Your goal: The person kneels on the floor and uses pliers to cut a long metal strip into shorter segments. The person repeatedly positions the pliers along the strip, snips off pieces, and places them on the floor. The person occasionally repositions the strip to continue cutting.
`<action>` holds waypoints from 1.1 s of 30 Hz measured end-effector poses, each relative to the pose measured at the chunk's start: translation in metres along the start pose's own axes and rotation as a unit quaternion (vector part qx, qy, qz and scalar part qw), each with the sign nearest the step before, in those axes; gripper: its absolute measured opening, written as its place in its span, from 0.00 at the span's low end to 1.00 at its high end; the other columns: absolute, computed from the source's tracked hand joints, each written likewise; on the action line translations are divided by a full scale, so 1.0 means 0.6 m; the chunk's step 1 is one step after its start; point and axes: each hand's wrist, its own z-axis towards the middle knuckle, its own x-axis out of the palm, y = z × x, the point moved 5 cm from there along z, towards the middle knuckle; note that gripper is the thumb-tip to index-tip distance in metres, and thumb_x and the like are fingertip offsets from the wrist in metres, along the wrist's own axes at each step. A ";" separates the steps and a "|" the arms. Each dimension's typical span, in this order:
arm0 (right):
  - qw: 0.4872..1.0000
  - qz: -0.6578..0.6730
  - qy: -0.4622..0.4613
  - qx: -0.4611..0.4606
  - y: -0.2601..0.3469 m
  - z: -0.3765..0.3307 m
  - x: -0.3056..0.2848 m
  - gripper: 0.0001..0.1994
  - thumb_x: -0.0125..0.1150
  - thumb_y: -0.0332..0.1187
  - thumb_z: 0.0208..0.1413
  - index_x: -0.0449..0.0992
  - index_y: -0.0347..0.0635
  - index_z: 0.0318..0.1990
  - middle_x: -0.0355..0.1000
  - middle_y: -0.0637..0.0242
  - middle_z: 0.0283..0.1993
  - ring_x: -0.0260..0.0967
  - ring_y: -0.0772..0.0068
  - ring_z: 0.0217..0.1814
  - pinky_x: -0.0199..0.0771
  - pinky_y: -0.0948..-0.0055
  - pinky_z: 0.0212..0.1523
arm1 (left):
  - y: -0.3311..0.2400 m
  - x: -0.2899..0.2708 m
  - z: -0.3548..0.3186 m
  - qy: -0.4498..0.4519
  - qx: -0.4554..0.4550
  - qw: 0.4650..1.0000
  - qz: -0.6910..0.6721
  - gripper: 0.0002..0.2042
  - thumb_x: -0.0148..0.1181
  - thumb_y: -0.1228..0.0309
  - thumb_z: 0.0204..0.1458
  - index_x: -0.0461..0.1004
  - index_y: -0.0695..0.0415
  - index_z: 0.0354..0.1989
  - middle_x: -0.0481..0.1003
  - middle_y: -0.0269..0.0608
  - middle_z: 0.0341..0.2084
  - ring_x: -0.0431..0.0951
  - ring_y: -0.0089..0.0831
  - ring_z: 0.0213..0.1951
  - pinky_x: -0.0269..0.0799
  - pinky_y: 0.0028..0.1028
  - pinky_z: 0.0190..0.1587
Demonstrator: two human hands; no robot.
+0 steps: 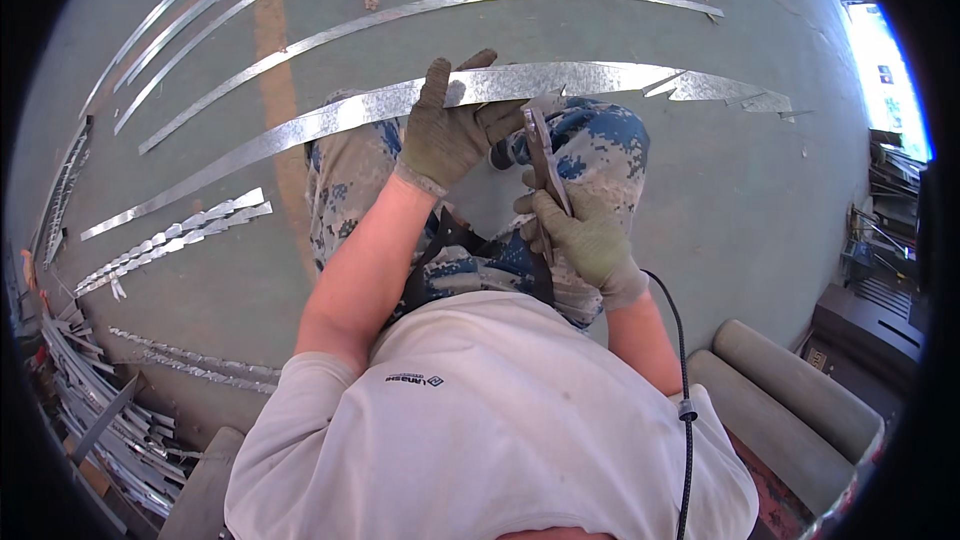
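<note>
Nearest my camera, right hand (585, 230): I see it gloved and curled firmly round a dark hand tool (545, 165), apparently snips, whose tip points up at the near edge of a metal strip (350, 115); whether the two touch, I cannot tell.
Left hand (440, 140): gloved, partly spread, with the strip caught between its fingers.
Metal strip: long and shiny, crossing at the knees of the camouflage trousers (605, 140), jagged toward its right end.
Step in hand: I judge it to be snipping along that near edge.
Next move: to my mind it calls for a steady left hold and the tool's tip squared to the edge.
Floor (740, 210): I see jagged offcuts (185, 237) at left; farther out, a plain narrow strip (450, 6).
</note>
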 end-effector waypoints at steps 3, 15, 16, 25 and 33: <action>0.996 -0.074 -0.043 -0.010 0.001 0.004 0.000 0.19 0.56 0.42 0.73 0.74 0.41 0.62 0.78 0.69 0.38 0.70 0.81 0.33 0.74 0.76 0.35 | -0.001 0.005 0.000 -0.012 0.006 1.000 0.007 0.29 0.50 0.48 0.69 0.67 0.59 0.68 0.76 0.58 0.60 0.76 0.56 0.63 0.74 0.53 0.65; 0.978 -0.175 -0.113 -0.016 0.022 0.014 0.016 0.19 0.59 0.42 0.70 0.76 0.37 0.58 0.74 0.68 0.32 0.68 0.78 0.31 0.71 0.71 0.33 | -0.001 0.002 -0.003 -0.046 0.041 0.996 0.058 0.27 0.48 0.54 0.72 0.63 0.63 0.68 0.77 0.57 0.56 0.79 0.51 0.59 0.78 0.53 0.63; 0.978 -0.172 -0.115 -0.011 0.025 0.013 0.019 0.19 0.59 0.42 0.70 0.76 0.37 0.58 0.74 0.68 0.32 0.67 0.79 0.31 0.71 0.72 0.33 | -0.001 0.002 -0.002 -0.043 0.039 0.997 0.053 0.26 0.48 0.54 0.72 0.63 0.63 0.68 0.77 0.57 0.56 0.79 0.52 0.59 0.77 0.53 0.64; 0.990 -0.068 -0.120 0.039 0.016 0.015 0.033 0.17 0.59 0.44 0.72 0.75 0.41 0.57 0.76 0.70 0.37 0.68 0.80 0.28 0.71 0.76 0.27 | 0.002 -0.005 0.000 -0.032 0.039 0.998 0.032 0.25 0.48 0.56 0.72 0.64 0.64 0.68 0.76 0.58 0.57 0.78 0.53 0.60 0.74 0.54 0.67; 0.992 -0.047 -0.116 0.012 -0.011 0.022 0.030 0.17 0.59 0.44 0.71 0.74 0.42 0.57 0.75 0.70 0.36 0.68 0.80 0.27 0.70 0.76 0.26 | 0.000 0.000 0.000 -0.018 0.026 0.999 0.033 0.25 0.48 0.56 0.72 0.63 0.62 0.69 0.76 0.59 0.58 0.77 0.53 0.61 0.74 0.54 0.66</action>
